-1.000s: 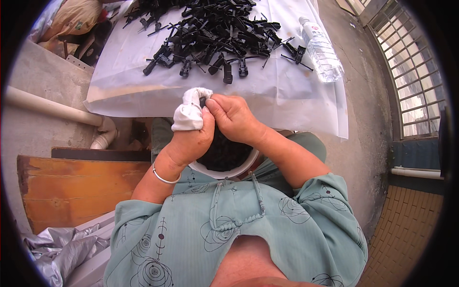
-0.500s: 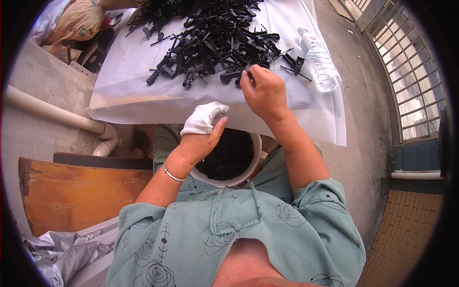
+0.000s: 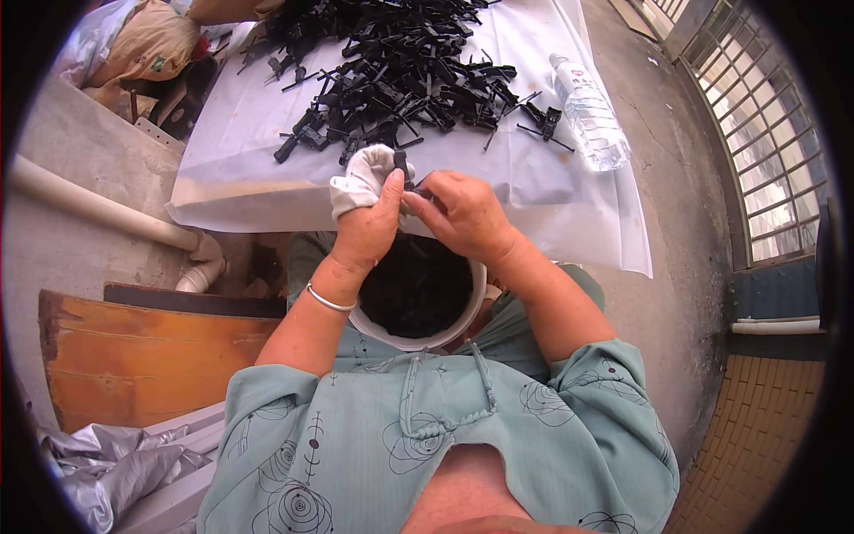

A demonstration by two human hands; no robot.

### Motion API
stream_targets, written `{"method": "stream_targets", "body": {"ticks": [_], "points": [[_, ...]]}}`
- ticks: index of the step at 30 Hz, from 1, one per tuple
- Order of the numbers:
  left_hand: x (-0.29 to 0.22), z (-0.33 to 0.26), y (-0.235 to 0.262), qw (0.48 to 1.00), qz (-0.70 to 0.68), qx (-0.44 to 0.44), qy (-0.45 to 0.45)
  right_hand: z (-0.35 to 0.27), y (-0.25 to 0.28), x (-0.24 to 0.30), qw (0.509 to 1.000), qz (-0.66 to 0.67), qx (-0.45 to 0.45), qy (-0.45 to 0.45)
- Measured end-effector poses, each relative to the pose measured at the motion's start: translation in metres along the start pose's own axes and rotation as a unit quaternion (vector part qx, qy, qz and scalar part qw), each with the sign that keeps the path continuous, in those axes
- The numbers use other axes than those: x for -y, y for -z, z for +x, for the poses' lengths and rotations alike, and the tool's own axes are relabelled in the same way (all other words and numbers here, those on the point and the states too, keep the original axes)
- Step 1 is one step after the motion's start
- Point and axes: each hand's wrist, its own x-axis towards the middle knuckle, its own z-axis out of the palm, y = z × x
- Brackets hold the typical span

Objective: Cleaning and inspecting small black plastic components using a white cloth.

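Note:
A small black plastic part (image 3: pixel 401 164) is held between my two hands, over the near edge of the sheeted table. My left hand (image 3: pixel 369 200), its fingers covered in a white glove with the thumb bare, grips the part's body. From the right side, the bare fingertips of my right hand (image 3: pixel 458 209) are pinched on the lower end of the same part. Just beyond lies a heap of similar black plastic parts (image 3: pixel 400 76) with thin sticks jutting out. Below my wrists, a white bucket (image 3: pixel 480 294) filled with dark pieces stands between my knees.
A clear plastic bottle (image 3: pixel 592 116) lies on the white plastic sheet (image 3: pixel 551 200) at the right. Left of the table run a pale pipe (image 3: pixel 98 203) and an orange-brown board (image 3: pixel 151 356). Bags (image 3: pixel 147 44) are piled at the far left. A barred window (image 3: pixel 765 133) is at the right.
My right hand has come back from the heap's near edge toward me with a black part. My left hand has risen slightly to meet it, and both now hold the part.

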Motion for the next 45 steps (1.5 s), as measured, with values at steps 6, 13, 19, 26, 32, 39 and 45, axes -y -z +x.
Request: {"method": "stream_targets", "body": {"ticks": [6, 13, 19, 26, 32, 39, 45], "points": [[-0.038, -0.004, 0.003, 0.982, 0.029, 0.142, 0.120, 0.008, 0.007, 0.002, 0.983, 0.093, -0.057, -0.149], [-0.048, -0.015, -0.002, 0.980, 0.086, 0.102, 0.147, 0.007, 0.018, 0.003, 0.959, 0.223, 0.048, -0.166], [-0.034, -0.021, 0.000, 0.972, 0.224, 0.070, -0.011, -0.003, 0.001, 0.009, 0.960, 0.211, 0.083, -0.161], [-0.023, -0.024, 0.010, 0.914, 0.382, 0.066, -0.121, -0.008, -0.030, 0.004, 0.915, 0.291, 0.076, -0.269], [-0.026, -0.017, 0.009, 0.983, 0.167, 0.077, 0.000, -0.004, -0.006, 0.004, 0.923, 0.287, 0.091, -0.240], [-0.048, -0.017, 0.016, 0.984, -0.026, 0.054, 0.171, -0.003, 0.008, 0.004, 0.980, 0.101, 0.144, -0.095], [-0.052, -0.023, 0.019, 0.969, 0.072, 0.127, 0.202, -0.001, 0.005, 0.008, 0.974, 0.205, 0.080, -0.059]]}}
